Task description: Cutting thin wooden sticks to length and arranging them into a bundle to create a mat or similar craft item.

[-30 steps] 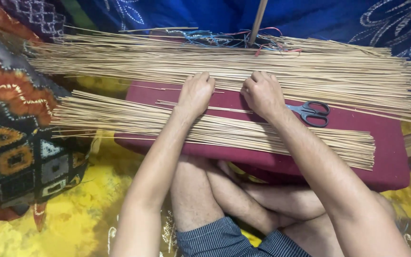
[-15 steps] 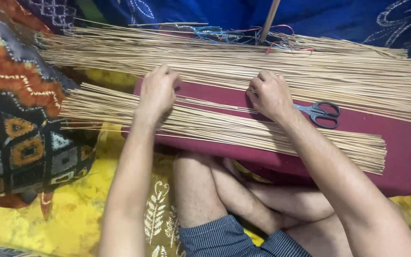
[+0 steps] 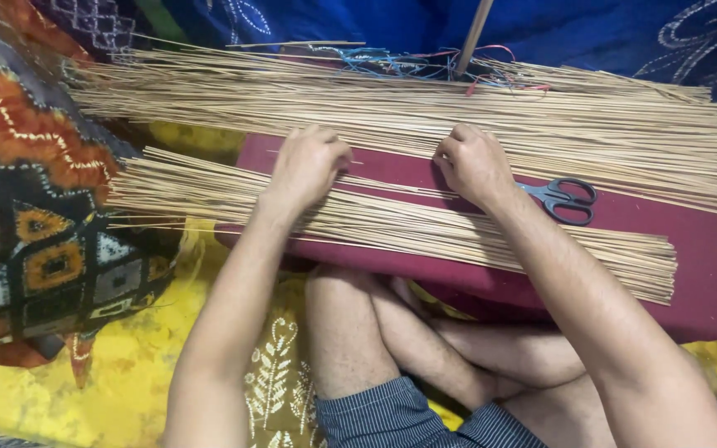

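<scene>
Setting: a home used as a floor-level craft spot, not a fitted workshop. The person sits cross-legged on a yellow printed cloth (image 3: 85,398) spread over the floor. A patterned cushion (image 3: 26,224) lies at one side; blue patterned fabric (image 3: 358,21) hangs behind. A maroon pad (image 3: 690,274) serves as the work surface, bearing thin sticks (image 3: 425,228) and scissors (image 3: 562,199). A larger stick pile (image 3: 425,108) lies beyond it.

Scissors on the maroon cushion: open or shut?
Shut, it seems: the scissors lie flat on the maroon cushion, handle loops close together, blade end hidden by the right hand.
</scene>
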